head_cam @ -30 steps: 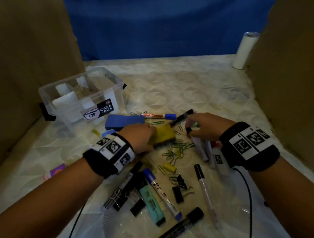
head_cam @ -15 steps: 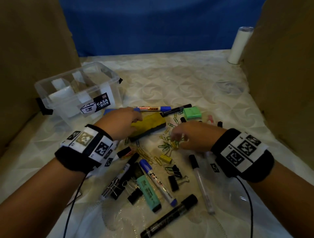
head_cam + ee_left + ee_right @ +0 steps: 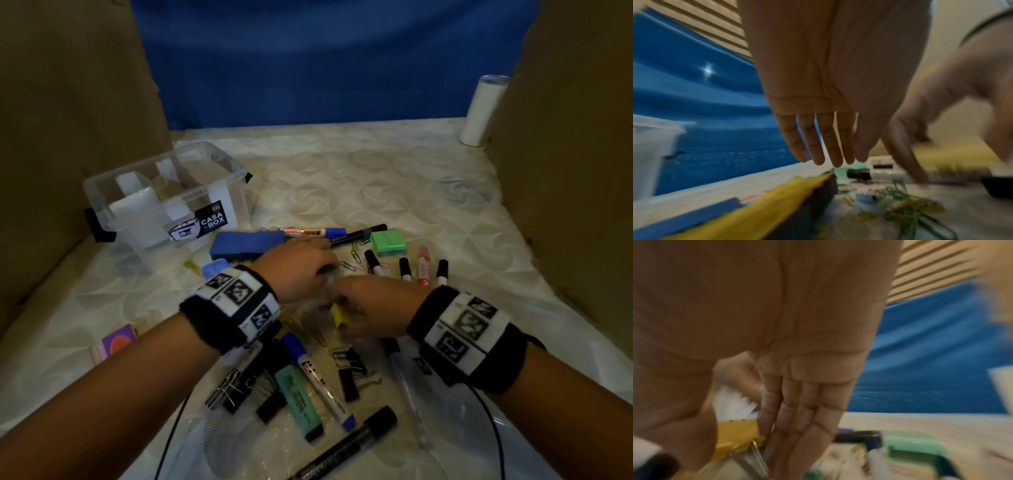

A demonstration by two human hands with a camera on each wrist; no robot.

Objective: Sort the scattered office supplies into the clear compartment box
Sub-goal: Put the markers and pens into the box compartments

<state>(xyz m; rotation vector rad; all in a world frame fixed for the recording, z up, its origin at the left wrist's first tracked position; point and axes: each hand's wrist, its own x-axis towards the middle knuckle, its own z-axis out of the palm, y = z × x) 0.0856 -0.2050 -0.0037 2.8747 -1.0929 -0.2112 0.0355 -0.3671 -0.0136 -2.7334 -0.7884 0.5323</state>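
Observation:
The clear compartment box (image 3: 164, 202) stands at the back left, open. My left hand (image 3: 301, 270) hovers over the yellow eraser (image 3: 777, 203), and the left wrist view shows its fingers (image 3: 830, 155) straight and holding nothing. Just right of it, my right hand (image 3: 363, 308) reaches down into the pile of coloured paper clips (image 3: 900, 199). Its thumb and fingers (image 3: 785, 426) pinch a yellow binder clip (image 3: 737, 434), which also shows in the head view (image 3: 339, 315). Both wrist views are blurred.
A blue eraser (image 3: 246, 245), a green box (image 3: 388, 241) and several markers (image 3: 404, 267) lie behind the hands. In front lie a teal highlighter (image 3: 299, 399), more markers (image 3: 318, 377) and black binder clips (image 3: 349, 380). Cardboard walls stand left and right, and a white cylinder (image 3: 483, 109) is at the back right.
My right hand has come back from the markers to the yellow binder clip and closed on it. My left hand has stayed over the yellow eraser, and the two hands are now close together.

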